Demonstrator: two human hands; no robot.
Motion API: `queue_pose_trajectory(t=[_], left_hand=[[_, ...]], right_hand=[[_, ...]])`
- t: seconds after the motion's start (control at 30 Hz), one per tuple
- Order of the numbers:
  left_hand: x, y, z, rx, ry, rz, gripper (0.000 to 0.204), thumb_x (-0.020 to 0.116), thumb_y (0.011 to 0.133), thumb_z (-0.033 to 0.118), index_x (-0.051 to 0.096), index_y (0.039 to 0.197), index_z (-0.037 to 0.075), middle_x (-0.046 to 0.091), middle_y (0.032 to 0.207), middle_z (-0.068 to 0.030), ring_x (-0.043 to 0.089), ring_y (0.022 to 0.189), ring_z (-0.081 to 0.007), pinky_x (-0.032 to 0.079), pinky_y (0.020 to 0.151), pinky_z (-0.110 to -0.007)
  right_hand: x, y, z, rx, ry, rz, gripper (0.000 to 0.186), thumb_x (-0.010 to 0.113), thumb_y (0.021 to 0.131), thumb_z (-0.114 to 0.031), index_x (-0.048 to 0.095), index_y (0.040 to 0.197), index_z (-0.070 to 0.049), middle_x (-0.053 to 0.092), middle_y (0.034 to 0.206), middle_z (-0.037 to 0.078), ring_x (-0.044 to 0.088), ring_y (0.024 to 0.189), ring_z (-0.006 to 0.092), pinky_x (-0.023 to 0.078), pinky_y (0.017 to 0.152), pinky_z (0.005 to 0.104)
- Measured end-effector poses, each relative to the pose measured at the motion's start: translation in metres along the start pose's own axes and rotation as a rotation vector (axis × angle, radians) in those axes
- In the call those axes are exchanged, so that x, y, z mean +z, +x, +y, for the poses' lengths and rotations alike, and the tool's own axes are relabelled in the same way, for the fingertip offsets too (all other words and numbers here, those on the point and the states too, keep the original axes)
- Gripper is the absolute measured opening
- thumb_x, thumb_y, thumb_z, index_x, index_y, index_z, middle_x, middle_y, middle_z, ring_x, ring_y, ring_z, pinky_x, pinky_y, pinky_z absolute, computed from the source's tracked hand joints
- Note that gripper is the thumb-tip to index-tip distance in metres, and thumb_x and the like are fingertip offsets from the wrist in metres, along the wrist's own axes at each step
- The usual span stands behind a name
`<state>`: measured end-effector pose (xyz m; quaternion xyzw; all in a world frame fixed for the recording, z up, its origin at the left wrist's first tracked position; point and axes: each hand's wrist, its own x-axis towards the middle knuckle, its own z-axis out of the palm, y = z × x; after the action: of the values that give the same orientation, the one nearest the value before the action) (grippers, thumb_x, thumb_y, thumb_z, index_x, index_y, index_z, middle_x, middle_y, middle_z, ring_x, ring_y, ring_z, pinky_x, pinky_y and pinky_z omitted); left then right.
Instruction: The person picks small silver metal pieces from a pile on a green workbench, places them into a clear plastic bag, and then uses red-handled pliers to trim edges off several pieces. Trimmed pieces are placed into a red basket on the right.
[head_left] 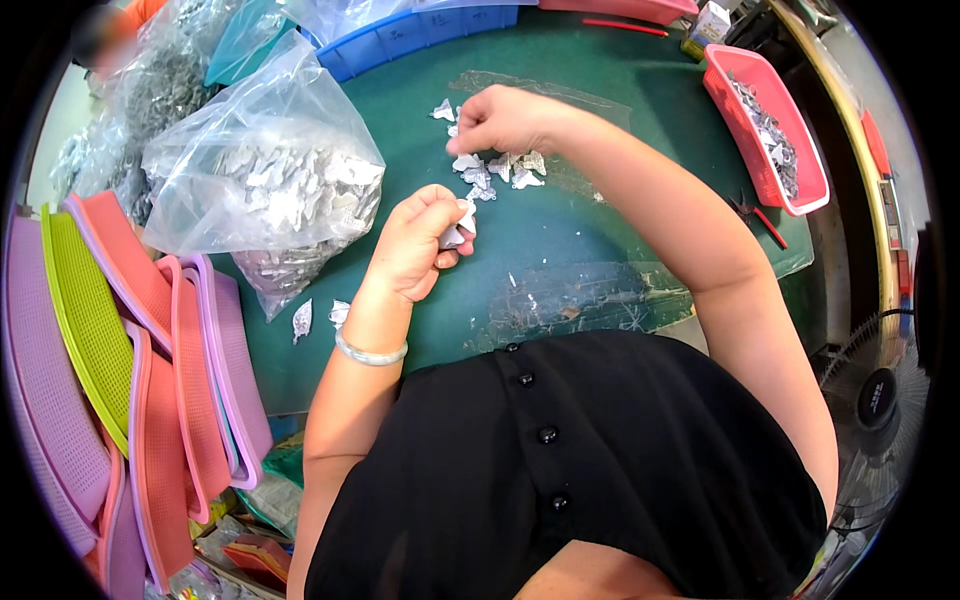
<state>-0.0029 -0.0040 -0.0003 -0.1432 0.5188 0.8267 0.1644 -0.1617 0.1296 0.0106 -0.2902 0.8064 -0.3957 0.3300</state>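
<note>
My left hand [427,235] is closed on small flat silvery pieces [454,233] over the green table. Higher up, my right hand [494,122] is pinched at the upper edge of a loose pile of similar pieces [502,168]; what is between its fingertips, if anything, is hidden. A single leaf-shaped piece [302,319] lies below a big clear plastic bag [290,188] that is full of such pieces, left of my left hand.
Stacked coloured perforated baskets [85,340] line the left side, a blue tray [420,40] the back. At right are a pink bin of pieces [720,110], red-handled pliers [768,226] and a fan [870,420]. Another pink tray [615,8] and a red rod [625,28] lie behind.
</note>
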Motion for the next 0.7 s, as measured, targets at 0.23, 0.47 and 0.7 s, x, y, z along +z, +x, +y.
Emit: queue_pose_trajectory(t=[0.23,0.47,0.7], left_hand=[[-0.003,-0.002,0.001,0.073,-0.171,0.063,0.008,0.048,0.081,0.009,0.05,0.089,0.007,0.06,0.084,-0.013,0.056,0.063,-0.0154,0.035,0.042,-0.019],[-0.006,0.002,-0.001,0.071,-0.161,0.108,0.01,0.049,0.082,0.011,0.051,0.091,0.006,0.058,0.08,-0.0101,0.054,0.063,-0.0145,0.034,0.041,-0.018],[-0.006,0.004,-0.006,0.067,-0.22,0.143,0.007,0.057,0.081,0.012,0.051,0.081,0.009,0.057,0.073,-0.0063,0.053,0.059,-0.0123,0.033,0.041,-0.019]], right_hand=[[0.018,0.002,-0.015,-0.067,-0.575,0.065,0.025,0.071,0.066,-0.022,0.056,0.07,-0.001,0.058,0.064,0.01,0.056,0.062,0.0207,0.045,0.056,0.0338],[-0.011,-0.005,0.003,0.001,0.601,-0.047,0.016,0.062,0.069,-0.006,0.05,0.08,-0.007,0.056,0.066,0.002,0.05,0.056,0.008,0.033,0.044,0.0216],[-0.002,-0.015,0.004,-0.069,0.034,-0.08,0.024,0.069,0.07,-0.013,0.057,0.087,-0.003,0.058,0.073,0.002,0.053,0.062,0.0107,0.042,0.053,0.0254]])
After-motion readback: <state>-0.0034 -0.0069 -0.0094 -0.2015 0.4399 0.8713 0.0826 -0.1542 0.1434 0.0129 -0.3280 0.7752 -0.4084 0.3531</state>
